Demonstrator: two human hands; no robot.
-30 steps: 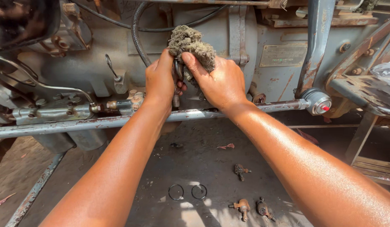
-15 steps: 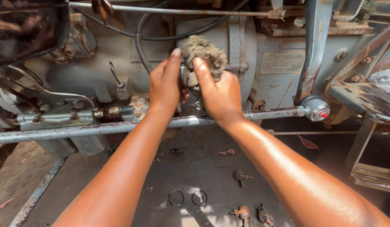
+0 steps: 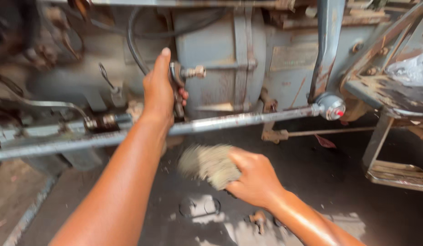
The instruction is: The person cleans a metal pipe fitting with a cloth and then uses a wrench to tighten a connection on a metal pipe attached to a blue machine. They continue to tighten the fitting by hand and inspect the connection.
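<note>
Left hand (image 3: pixel 159 91) wraps the metal lever (image 3: pixel 177 91) on the grey housing (image 3: pixel 220 54), just above the long rod (image 3: pixel 248 119): rigid, greasy, probably slippery, best gripped mid-shank. Right hand (image 3: pixel 254 180) clutches one rag wad (image 3: pixel 209 165) below the rod: soft, light, pinch anywhere. Count: one lever, one wad, two rings (image 3: pixel 198 207) on the floor.

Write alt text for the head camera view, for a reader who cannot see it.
The left hand grips a small metal lever on a grimy grey engine casing, while the right hand holds a wad of fibrous rag lower down, apart from the engine. A long steel rod runs across in front.
</note>
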